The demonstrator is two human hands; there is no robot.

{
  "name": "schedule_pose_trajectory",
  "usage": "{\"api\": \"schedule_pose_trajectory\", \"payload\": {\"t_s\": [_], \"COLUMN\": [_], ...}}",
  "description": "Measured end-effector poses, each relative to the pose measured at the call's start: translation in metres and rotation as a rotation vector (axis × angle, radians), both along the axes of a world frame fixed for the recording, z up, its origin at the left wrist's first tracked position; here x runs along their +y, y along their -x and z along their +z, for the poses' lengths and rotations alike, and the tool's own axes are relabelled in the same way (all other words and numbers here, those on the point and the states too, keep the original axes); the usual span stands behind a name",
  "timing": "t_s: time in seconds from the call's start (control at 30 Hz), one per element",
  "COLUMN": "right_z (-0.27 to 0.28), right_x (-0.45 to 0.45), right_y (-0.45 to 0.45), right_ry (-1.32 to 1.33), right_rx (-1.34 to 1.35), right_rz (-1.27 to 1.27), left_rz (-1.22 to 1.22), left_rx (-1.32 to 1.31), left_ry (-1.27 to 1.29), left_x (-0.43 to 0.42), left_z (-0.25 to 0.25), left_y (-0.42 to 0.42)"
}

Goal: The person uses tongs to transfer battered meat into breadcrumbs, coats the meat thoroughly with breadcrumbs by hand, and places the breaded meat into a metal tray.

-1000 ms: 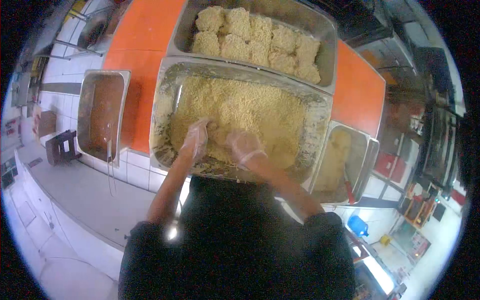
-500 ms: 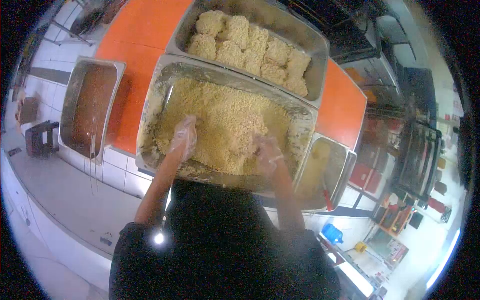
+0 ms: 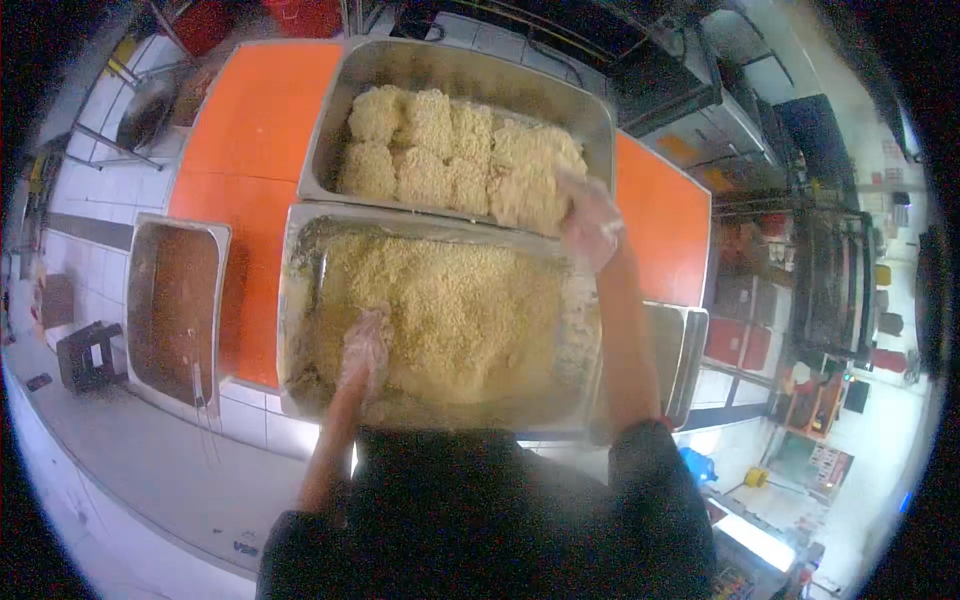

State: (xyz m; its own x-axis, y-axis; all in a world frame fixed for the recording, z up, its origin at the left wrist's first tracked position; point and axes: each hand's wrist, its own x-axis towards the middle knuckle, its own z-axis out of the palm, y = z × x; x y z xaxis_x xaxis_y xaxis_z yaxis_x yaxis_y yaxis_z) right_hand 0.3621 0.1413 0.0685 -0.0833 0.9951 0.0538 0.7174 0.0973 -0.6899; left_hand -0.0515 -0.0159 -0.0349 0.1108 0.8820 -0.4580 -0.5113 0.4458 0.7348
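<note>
A person in a black top works over two deep metal pans set side by side, both hands in clear gloves. The right hand reaches to the near right corner of the far pan, its fingertips meeting the edge of a crumb-coated piece that overlaps the pan's near rim from above. Motion blurs those fingers, and whether they are closed on the piece cannot be told. The far pan's other coated pieces lie close together in two rows, the left-hand ones sharply lumpy in texture. The left hand hangs low over the left side of the near pan, loosely open, its glove speckled and no piece seen in its fingers, just beside a broad heap of pale yellow crumbs. An orange surface shows on either side of the far pan. At left, a smaller metal pan with brownish contents stands near a dark crate, a thin wire utensil hanging over its near end. At right, another metal container sits partly hidden behind the right forearm.
</note>
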Motion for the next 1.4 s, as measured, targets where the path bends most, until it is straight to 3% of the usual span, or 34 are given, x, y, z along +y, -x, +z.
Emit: {"api": "schedule_pose_trajectory", "payload": {"t_s": [0.03, 0.1, 0.27, 0.3, 0.33, 0.4, 0.43, 0.5, 0.57, 0.63, 0.67, 0.7, 0.77, 0.8, 0.83, 0.87, 0.9, 0.93, 0.97, 1.0, 1.03, 1.1, 1.17, 1.23, 1.3, 1.33, 1.4], "right_z": [-0.03, -0.066, -0.13, -0.134, -0.139, -0.14, -0.138, -0.131, -0.12, -0.094, -0.071, -0.026, 0.047, 0.04, 0.032, -0.014, -0.063, -0.047, -0.03, -0.001, 0.03, -0.011, -0.037, -0.023, 0.034, 0.027, 0.02], "right_x": [0.029, 0.073, 0.158, 0.162, 0.167, 0.169, 0.169, 0.161, 0.136, 0.09, 0.062, 0.038, -0.028, -0.068, -0.108, -0.132, -0.157, -0.17, -0.183, -0.195, -0.207, -0.241, -0.254, -0.269, -0.28, -0.295, -0.324], "right_y": [-0.014, -0.02, -0.014, -0.012, -0.009, -0.004, -0.003, -0.006, -0.013, -0.013, -0.004, 0.023, 0.058, 0.065, 0.071, 0.08, 0.087, 0.104, 0.121, 0.134, 0.146, 0.159, 0.166, 0.156, 0.126, 0.114, 0.09], "right_ry": [0.14, 0.185, 0.256, 0.266, 0.273, 0.268, 0.252, 0.181, -0.02, -0.293, -0.293, 0.044, 0.24, 0.164, 0.09, 0.219, 0.325, 0.397, 0.442, 0.367, 0.269, -0.036, -0.106, -0.046, -0.026, 0.003, -0.061], "right_rx": [0.183, 0.233, 0.313, 0.299, 0.266, 0.173, 0.119, -0.02, -0.312, -0.701, -0.778, -0.709, -0.729, -0.478, -0.233, 0.102, 0.439, 0.232, 0.027, -0.217, -0.454, -0.362, -0.403, -0.462, -0.687, -0.683, -0.535], "right_rz": [-0.069, -0.042, 0.002, 0.013, 0.019, 0.048, 0.064, 0.108, 0.21, 0.306, 0.292, 0.162, 0.174, 0.162, 0.176, 0.119, 0.036, 0.159, 0.3, 0.415, 0.523, 0.398, 0.368, 0.363, 0.495, 0.471, 0.137], "left_rz": [-0.298, -0.587, -0.325, -0.327, -0.348, -0.373, -0.388, -0.4, -0.393, -0.319, -0.284, -0.251, -1.049, -1.055, -0.946, -0.829, -0.835, -1.203, -1.523, -1.54, -1.346, -1.141, -1.117, -1.104, -1.027, -0.981, -0.958], "left_rx": [0.546, 1.101, 0.29, 0.295, 0.575, 0.855, 0.694, 0.528, 0.45, 0.341, 0.289, 0.234, 1.651, 1.655, 1.646, 1.621, 1.621, 1.6, 1.523, 1.532, 1.583, 1.603, 1.761, 1.777, 1.817, 1.835, 1.837], "left_ry": [-0.194, -0.39, -0.116, -0.122, -0.335, -0.554, -0.29, -0.034, 0.423, 0.304, 0.239, 0.175, -0.8, -0.823, -1.041, -1.256, -1.279, -0.853, -0.39, -0.402, -0.732, -1.062, -1.113, -1.117, -1.107, -1.104, -1.1], "left_x": [-0.006, -0.008, 0.005, -0.002, -0.011, -0.01, -0.005, 0.004, 0.024, -0.006, -0.009, -0.011, -0.003, -0.005, -0.009, -0.011, -0.005, 0.006, 0.006, -0.003, -0.013, -0.023, -0.038, -0.057, -0.074, -0.08, -0.099], "left_z": [-0.034, -0.048, 0.019, 0.004, -0.024, -0.036, -0.023, 0.005, 0.055, -0.025, -0.035, -0.044, -0.013, -0.012, -0.013, -0.012, 0.027, 0.099, 0.14, 0.129, 0.106, 0.098, 0.1, 0.097, 0.09, 0.086, 0.082], "left_y": [0.014, 0.024, 0.016, 0.019, 0.023, 0.026, 0.021, 0.011, -0.004, 0.012, 0.014, 0.016, 0.011, 0.01, 0.011, 0.011, -0.002, -0.025, -0.038, -0.035, -0.028, -0.026, -0.037, -0.042, -0.047, -0.055, -0.074]}}
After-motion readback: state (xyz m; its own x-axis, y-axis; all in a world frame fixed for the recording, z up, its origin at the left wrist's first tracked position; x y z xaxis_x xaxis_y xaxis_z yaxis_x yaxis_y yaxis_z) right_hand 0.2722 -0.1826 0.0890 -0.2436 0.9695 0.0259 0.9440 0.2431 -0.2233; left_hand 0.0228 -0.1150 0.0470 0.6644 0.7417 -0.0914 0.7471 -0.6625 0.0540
